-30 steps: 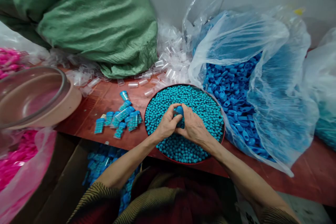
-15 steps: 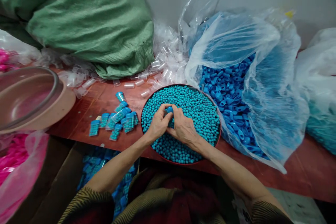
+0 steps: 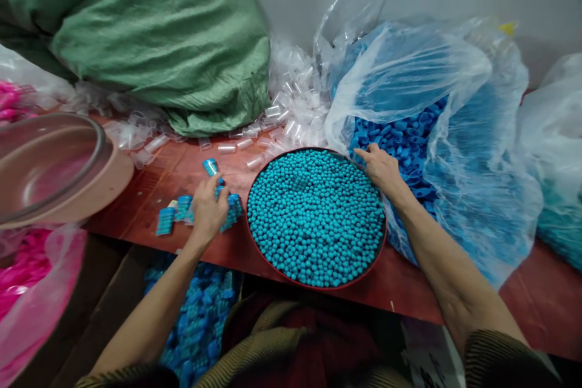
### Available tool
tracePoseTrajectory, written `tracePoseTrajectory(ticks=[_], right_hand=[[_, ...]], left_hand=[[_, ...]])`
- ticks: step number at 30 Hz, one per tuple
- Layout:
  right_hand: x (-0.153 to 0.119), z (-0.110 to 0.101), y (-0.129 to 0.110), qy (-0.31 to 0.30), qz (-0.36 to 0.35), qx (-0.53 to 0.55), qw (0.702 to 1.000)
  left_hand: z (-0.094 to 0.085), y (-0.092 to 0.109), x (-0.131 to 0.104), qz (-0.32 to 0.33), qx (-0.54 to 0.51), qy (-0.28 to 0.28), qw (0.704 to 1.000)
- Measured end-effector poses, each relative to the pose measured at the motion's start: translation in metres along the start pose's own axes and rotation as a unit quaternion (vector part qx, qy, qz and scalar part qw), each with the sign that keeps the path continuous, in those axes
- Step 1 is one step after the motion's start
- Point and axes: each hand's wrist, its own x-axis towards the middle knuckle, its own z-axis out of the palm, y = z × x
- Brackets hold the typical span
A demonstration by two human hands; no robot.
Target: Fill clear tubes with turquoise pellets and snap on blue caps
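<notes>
A round red-rimmed tray [image 3: 249, 218] full of turquoise beads [image 3: 313, 224] sits at the middle of the bench. Left of it, my left hand [image 3: 209, 209] hovers over or touches a small group of clear tubes filled with beads and topped with blue caps [image 3: 166, 221]. Its fingers are spread and partly hide the tubes beneath. My right hand [image 3: 382, 171] is at the tray's far right rim, beside loose blue plastic caps [image 3: 404, 139] in an open clear bag [image 3: 486, 194]. Its index finger is stretched out, and nothing shows in its grasp.
Loose clear tubes [image 3: 291, 115] are heaped behind the tray. A large green sack [image 3: 163, 42] leans at the back left, near a pink basin [image 3: 113, 176]. Below the bench edge lie more blue-capped tubes [image 3: 195, 315] and a bag of pink pieces [image 3: 27, 267].
My hands were together over the beads around a blue-capped piece. They have parted: the left went to the filled tubes, the right to the bag of blue caps.
</notes>
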Motion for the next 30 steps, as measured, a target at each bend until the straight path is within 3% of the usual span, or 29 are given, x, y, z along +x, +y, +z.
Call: tracePoseTrajectory(ticks=[3,5,8,11,18,23,26,30], right_hand=[[0.006,0.004,0.003,-0.025,-0.035,-0.051,0.998],[0.006,0.006,0.005,-0.006,-0.045,-0.075,0.996],[0.003,0.004,0.007,0.065,-0.067,-0.086,0.992],[-0.003,0.001,-0.004,0.122,-0.088,-0.053,0.987],[-0.013,0.017,-0.065,0.032,-0.191,0.077,0.978],[-0.016,0.015,-0.070,0.004,-0.173,0.112,0.978],[-0.023,0.005,-0.076,0.021,-0.154,0.129,0.979],[-0.038,-0.002,-0.088,0.005,-0.180,0.116,0.977]], left_hand=[[0.020,0.037,-0.001,0.085,-0.050,-0.071,0.993],[0.035,0.065,-0.001,0.116,-0.049,-0.124,0.984],[0.056,0.099,0.002,0.121,-0.002,-0.188,0.975],[0.072,0.117,0.005,0.107,0.027,-0.226,0.968],[0.092,0.122,0.000,0.070,-0.010,-0.242,0.968],[0.101,0.119,-0.001,0.023,-0.070,-0.259,0.963],[0.102,0.118,-0.002,0.040,-0.090,-0.257,0.961],[0.102,0.117,0.000,0.044,-0.164,-0.267,0.949]])
